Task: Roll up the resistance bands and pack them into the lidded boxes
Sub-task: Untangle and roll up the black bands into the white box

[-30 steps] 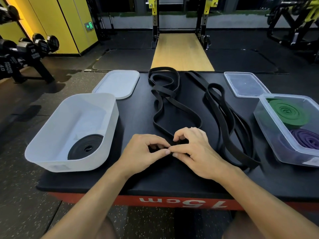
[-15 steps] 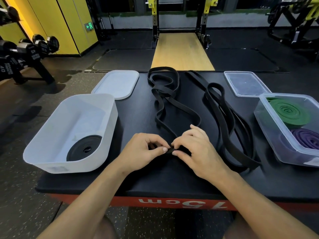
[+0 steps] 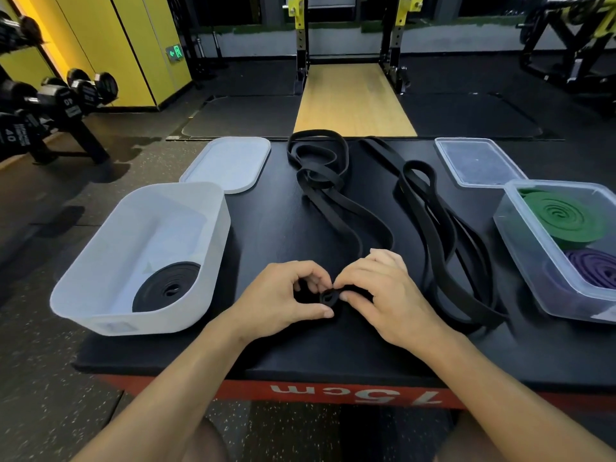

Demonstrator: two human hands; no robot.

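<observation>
Left grip (image 3: 283,300) and right grip (image 3: 386,295) are pinching one black band (image 3: 329,297), white box (image 3: 208,261) sitting at nine o'clock, clear box (image 3: 520,243) at three.

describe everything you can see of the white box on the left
The white box is a deep, milky plastic tub with rounded corners and a label on its near wall. It stands upright, open, at the left edge of the table. One rolled black band lies inside; a white lid lies behind it.

A gym: dumbbell rack (image 3: 50,105), squat rack (image 3: 350,35) over a wooden platform (image 3: 355,101), rubber flooring (image 3: 246,115).
</observation>
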